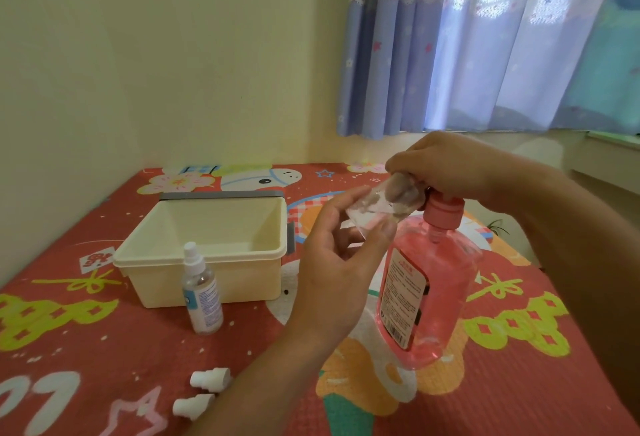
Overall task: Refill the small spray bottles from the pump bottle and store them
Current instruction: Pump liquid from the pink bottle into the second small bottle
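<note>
Head view: "etty" is legible on the lilac printed curtain [450,47]. On the red cartoon-printed mat [104,349] a cream plastic bin [242,283] is set. The pink liquid-filled pump bottle [436,297] carries unreadably small label print; its pump head is hidden, gripped by the right hand [446,165]. A small clear uncapped spray bottle [377,208], tilted at the spout, is held by the left hand [332,262]. A capped clear spray bottle [202,293] is stood before the bin, two white spray caps [210,379] nearer.

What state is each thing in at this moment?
Clear bottle: uncapped, tilted, held in the left hand at the pump spout.
Pump bottle: upright, pink liquid nearly full, right hand curled over its head.
Spray bottle: capped, standing before the bin.
Spray tops: two, off, lying on the mat.
Bin: lidless, no bottles inside.
</note>
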`<state>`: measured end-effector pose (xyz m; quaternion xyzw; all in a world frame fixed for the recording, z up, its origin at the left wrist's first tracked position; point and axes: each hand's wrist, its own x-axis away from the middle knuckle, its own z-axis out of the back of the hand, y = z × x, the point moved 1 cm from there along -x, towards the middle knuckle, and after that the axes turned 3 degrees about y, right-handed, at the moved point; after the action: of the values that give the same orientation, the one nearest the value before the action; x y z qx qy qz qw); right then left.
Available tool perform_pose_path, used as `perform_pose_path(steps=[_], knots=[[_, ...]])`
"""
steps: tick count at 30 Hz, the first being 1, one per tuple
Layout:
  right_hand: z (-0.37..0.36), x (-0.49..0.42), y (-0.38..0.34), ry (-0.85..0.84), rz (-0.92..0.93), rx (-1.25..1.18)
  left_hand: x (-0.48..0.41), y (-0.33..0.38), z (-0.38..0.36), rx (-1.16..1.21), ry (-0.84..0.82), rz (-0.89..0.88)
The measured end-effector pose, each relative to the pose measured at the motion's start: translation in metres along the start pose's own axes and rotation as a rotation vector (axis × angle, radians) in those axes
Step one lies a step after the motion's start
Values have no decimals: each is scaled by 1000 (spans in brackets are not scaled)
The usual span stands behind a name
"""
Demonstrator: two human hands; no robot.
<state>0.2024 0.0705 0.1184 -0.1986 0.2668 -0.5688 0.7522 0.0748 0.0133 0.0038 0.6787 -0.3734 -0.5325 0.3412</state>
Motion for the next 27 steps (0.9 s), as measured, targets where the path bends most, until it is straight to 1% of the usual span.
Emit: perform_pose_path(steps=[2, 6, 10, 15, 19, 22, 27], knots=[[3, 1, 1, -13, -10, -19, -1, 1, -2, 12, -7, 3], [-2, 0, 2, 24, -4, -16, 1, -1, 0, 13, -1, 6], [2, -1, -2, -19, -4, -1, 1, 2, 0, 25, -2, 3], [-3, 1, -1, 15, 13, 37, 0, -1, 0, 25, 1, 6], [2, 1, -3, 0, -7, 18, 0, 1, -1, 33, -1, 6], [-2, 1, -2, 47, 7, 33, -2, 0, 0, 15, -4, 1], [1, 1, -1, 27, -9, 14, 1, 0, 0, 16, -3, 2]])
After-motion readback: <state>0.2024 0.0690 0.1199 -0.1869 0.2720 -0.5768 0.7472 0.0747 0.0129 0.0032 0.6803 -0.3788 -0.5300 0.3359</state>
